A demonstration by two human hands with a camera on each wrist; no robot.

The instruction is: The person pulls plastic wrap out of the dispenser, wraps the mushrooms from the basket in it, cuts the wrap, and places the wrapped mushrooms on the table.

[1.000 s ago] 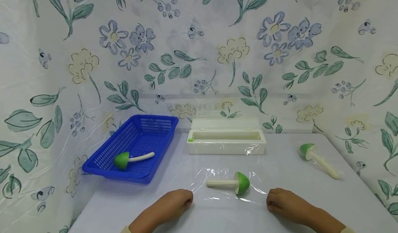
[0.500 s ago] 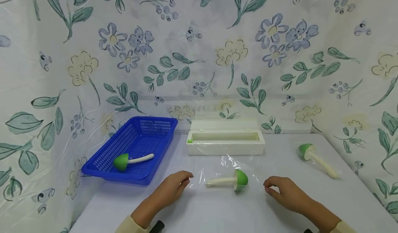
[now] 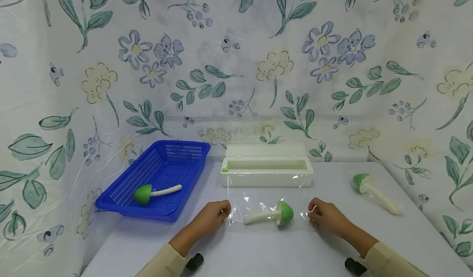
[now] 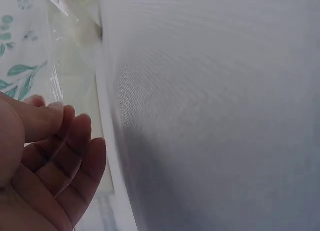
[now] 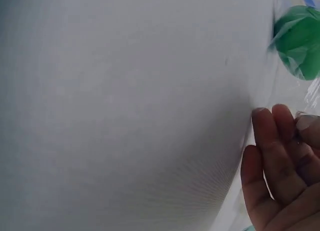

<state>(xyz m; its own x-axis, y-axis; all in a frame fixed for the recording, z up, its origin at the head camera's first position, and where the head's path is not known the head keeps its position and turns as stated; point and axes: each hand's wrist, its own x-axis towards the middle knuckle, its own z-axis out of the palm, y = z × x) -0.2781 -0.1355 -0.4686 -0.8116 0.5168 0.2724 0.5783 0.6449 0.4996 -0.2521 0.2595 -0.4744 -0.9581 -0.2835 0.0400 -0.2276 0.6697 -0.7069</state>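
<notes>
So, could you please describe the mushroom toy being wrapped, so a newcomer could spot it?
Find the white rectangular film dispenser box at the table's back. Just in front lies a green-capped, cream-stemmed toy mushroom, between the left hand and right hand. Only this one lies on clear plastic film.

My head camera looks forward and down over the bench (image 3: 258, 248). Each wrist camera sits very near my fingers (image 4: 75, 146), facing the bench surface; right wrist and head share the green mushroom cap (image 5: 300, 41).

Blue basket (image 3: 184, 155) holding mushroom (image 3: 145, 193); white box (image 3: 267, 177); wrapped mushroom (image 3: 371, 190) right.
</notes>
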